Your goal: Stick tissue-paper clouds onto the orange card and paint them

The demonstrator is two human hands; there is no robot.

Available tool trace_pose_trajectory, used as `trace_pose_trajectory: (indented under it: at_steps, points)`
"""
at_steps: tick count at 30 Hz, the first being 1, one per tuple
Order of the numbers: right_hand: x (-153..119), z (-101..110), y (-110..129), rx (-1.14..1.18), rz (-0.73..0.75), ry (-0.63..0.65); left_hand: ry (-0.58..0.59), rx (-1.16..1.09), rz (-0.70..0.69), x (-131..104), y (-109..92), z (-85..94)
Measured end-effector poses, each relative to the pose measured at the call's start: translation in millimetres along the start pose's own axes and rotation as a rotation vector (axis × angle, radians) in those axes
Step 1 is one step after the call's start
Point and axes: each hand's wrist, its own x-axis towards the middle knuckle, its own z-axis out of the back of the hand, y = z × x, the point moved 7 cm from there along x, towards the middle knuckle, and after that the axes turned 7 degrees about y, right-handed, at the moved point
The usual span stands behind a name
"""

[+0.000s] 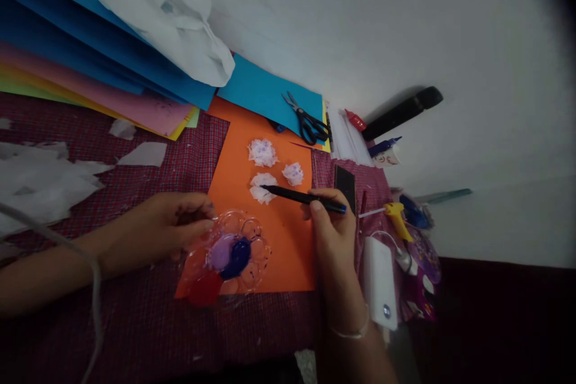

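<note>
My right hand [330,228] holds a black paintbrush or pen [301,195] with a blue end. Its tip touches the lowest white paper tuft [263,188] on the orange sheet [288,246]. Two more tufts, a larger one [262,152] and a smaller one [293,174], carry purple marks. My left hand [184,225] grips the upper left edge of a clear flower-shaped palette [258,252], which is over the sheet's lower left. Dark blue, lilac and red paint show in the palette.
Scissors [302,117] lie on blue paper [256,93] beyond the tufts. Coloured sheets [103,87] and white tissue [180,24] are at upper left. A white power bank [380,282] and yellow glue gun [396,220] sit right. A cable [96,294] crosses the left foreground.
</note>
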Motion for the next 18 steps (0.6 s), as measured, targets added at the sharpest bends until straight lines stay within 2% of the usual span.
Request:
trace_pose_trajectory:
  at_steps: [5, 8, 11, 18]
  points:
    - [-1, 10, 6, 0.069, 0.039, -0.056, 0.005, 0.017, -0.009, 0, -3, 0.0]
    - [0, 14, 6, 0.079, 0.007, -0.057, -0.005, 0.029, 0.016, -2, -5, -0.5]
    - [1, 10, 3, 0.050, -0.031, -0.035, -0.016, 0.023, 0.018, -5, -8, -1.4]
    - [5, 2, -7, 0.073, -0.022, -0.037, -0.012, -0.018, 0.003, -4, -6, -2.2]
